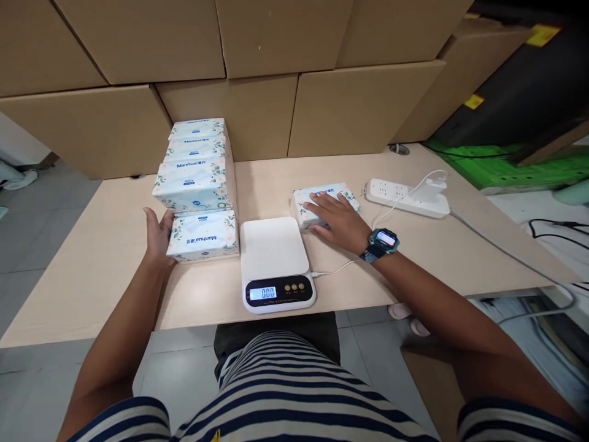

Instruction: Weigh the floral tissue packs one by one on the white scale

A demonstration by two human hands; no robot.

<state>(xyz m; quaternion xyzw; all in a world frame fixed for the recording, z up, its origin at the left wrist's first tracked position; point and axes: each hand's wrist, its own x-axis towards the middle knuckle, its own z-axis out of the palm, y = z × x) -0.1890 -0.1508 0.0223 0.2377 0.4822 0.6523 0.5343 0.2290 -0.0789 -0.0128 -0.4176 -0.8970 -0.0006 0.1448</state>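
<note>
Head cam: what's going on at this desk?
A person sits at a pale wooden desk with a white digital kitchen scale in front, platform bare, display reading 0.00. The right hand lies flat on a lone floral white tissue pack right of the scale. The left hand touches the side of the nearest tissue pack, in front of a stack of tissue packs.

**A Desk Walled In by Cartons**

A pale wooden table (pixel 460 258) stood on a floor of grey tiles (pixel 32 245). Large brown cardboard boxes (pixel 257 37) were stacked behind it, touching its far edge and filling the upper view. At right, a green slatted crate (pixel 519 169) lay beneath a dark surface marked with yellow labels (pixel 473 101). The light was soft and even.
</note>
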